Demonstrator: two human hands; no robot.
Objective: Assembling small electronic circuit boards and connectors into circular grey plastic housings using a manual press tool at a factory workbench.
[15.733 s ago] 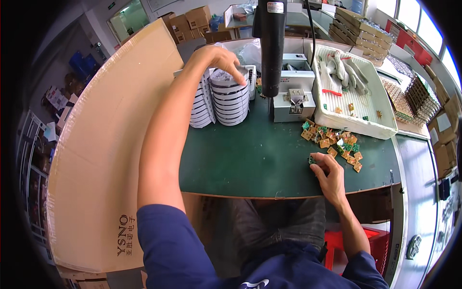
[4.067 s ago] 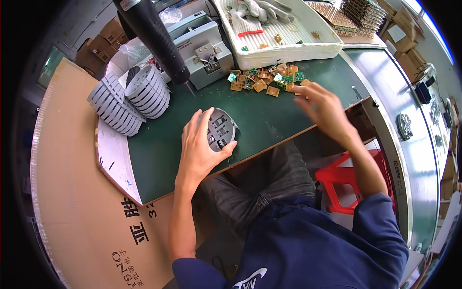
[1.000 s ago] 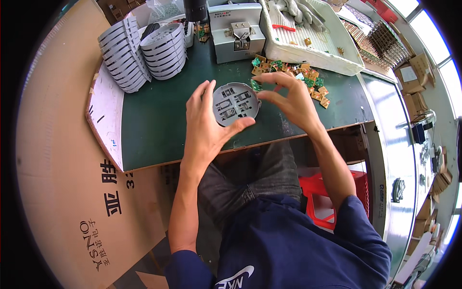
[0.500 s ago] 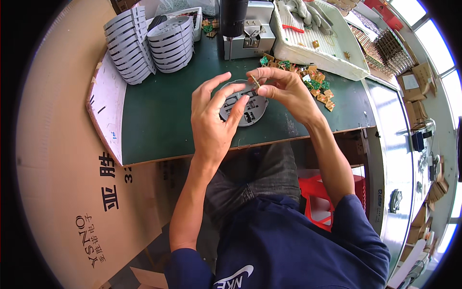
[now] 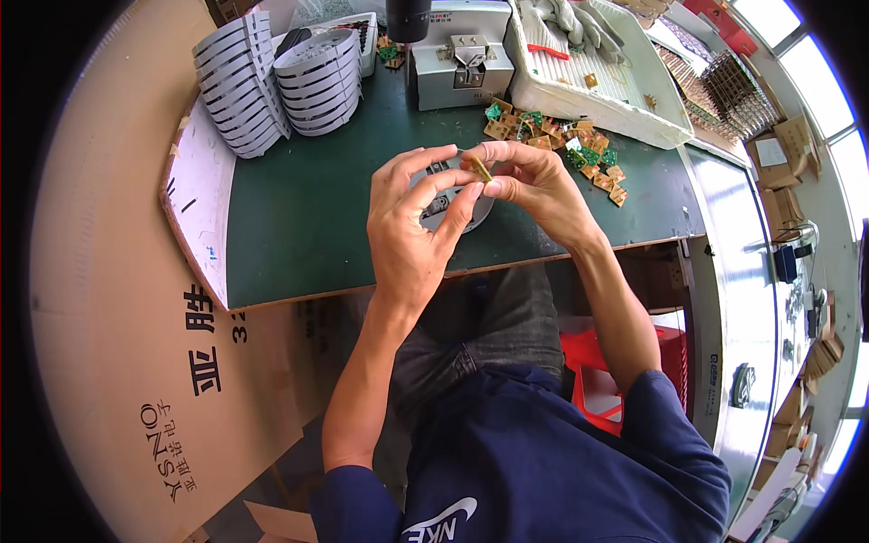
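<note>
Together, the left hand [image 5: 412, 226] and right hand [image 5: 534, 181] pinch a small tan circuit board piece [image 5: 480, 168] between their fingertips, raised above a round grey tray [image 5: 453, 201] lying on the green tabletop [image 5: 308, 208]. Just beyond the right hand lies a loose pile of similar small boards [image 5: 570, 145].

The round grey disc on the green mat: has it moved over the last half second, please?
Cannot tell: the round grey disc lies under both hands on the green mat, about as far from the grey machine, but the camera shifted.
</note>
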